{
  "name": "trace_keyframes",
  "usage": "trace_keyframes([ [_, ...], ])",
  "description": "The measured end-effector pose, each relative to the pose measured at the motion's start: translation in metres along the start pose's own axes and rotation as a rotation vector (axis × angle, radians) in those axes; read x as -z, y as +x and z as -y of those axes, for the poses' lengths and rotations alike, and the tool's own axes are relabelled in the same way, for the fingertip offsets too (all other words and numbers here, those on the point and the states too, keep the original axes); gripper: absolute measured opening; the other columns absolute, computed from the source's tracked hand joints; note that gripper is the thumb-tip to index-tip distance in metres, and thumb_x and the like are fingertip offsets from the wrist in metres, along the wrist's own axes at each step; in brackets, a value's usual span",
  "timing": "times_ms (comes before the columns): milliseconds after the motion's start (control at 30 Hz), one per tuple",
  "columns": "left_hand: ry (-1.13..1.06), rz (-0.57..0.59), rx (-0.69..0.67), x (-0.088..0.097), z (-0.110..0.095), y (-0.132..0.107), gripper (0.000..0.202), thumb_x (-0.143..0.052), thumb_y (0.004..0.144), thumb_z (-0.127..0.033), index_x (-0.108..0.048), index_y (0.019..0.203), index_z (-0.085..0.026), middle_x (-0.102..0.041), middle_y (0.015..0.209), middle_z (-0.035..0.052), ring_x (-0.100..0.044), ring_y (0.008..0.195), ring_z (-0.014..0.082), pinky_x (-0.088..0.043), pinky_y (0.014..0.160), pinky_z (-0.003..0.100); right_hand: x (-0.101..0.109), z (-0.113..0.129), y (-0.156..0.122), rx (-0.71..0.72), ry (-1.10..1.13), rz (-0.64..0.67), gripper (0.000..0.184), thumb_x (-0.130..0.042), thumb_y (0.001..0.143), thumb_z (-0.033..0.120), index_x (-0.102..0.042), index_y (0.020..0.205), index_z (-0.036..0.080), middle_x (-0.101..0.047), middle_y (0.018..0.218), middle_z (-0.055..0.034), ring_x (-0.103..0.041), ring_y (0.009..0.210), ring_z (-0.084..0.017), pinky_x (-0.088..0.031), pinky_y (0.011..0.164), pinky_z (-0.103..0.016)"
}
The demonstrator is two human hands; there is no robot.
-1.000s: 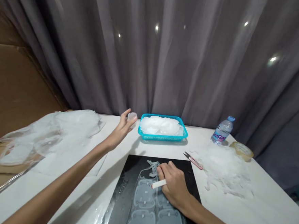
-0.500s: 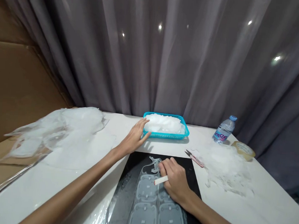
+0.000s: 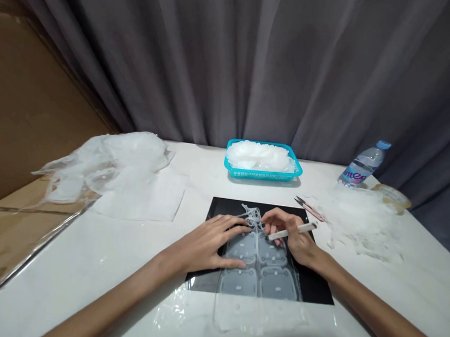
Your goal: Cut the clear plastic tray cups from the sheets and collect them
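A translucent sheet with rounded-square panels point(image 3: 239, 281) lies over a black mat point(image 3: 316, 293). Stringy translucent strips point(image 3: 251, 214) are bunched at its far end. My left hand point(image 3: 214, 242) rests on the sheet's left side, fingers spread, their tips by the strips. On the right, my right hand point(image 3: 292, 235) is closed around a white pen-like stick point(image 3: 293, 231), held at a slant; its exact kind cannot be made out. The fingertips of this hand are at the strips' right edge, and whether they pinch one is unclear.
Behind the mat stands a blue basket point(image 3: 263, 175) of white fluffy material. Pink-handled snips point(image 3: 311, 209), a pile of white scraps point(image 3: 363, 222), a tilted water bottle point(image 3: 364, 165) and a tape roll point(image 3: 394, 197) lie right. White sheets point(image 3: 133, 157) and cardboard point(image 3: 20, 236) are left.
My left hand has come back from beside the basket onto the sheet. My right hand has turned, and the white stick now points the other way. The camera view has tilted down.
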State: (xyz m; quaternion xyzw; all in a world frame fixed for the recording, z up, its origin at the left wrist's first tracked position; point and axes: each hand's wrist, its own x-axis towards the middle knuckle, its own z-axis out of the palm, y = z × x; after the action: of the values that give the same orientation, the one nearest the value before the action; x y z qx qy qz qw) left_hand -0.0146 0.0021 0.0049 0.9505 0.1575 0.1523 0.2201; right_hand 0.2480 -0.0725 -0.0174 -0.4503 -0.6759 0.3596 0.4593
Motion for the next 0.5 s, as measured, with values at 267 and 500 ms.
trace_keyframes([
  [267, 0.211, 0.066, 0.051, 0.001, 0.019, 0.001, 0.061, -0.058, 0.098, -0.066, -0.058, 0.147, -0.03, -0.058, 0.152, 0.0082, -0.059, 0.132, 0.0328, -0.045, 0.109, 0.044, 0.023, 0.021, -0.008, -0.183, -0.054, 0.004, 0.029, -0.067, 0.098, 0.05, -0.073, 0.096, 0.021, -0.073, 0.094, -0.0038, -0.071, 0.084, -0.018, -0.055, 0.077, -0.03],
  [500, 0.406, 0.014, 0.134, 0.004, 0.047, -0.006, 0.069, -0.042, 0.102, -0.071, -0.049, 0.155, -0.028, -0.045, 0.164, 0.0119, -0.05, 0.144, 0.0338, -0.037, 0.12, 0.051, 0.032, 0.02, -0.029, -0.198, -0.139, 0.097, 0.009, -0.068, 0.099, 0.032, -0.072, 0.098, 0.023, -0.072, 0.101, -0.0031, -0.07, 0.092, -0.017, -0.055, 0.083, -0.029],
])
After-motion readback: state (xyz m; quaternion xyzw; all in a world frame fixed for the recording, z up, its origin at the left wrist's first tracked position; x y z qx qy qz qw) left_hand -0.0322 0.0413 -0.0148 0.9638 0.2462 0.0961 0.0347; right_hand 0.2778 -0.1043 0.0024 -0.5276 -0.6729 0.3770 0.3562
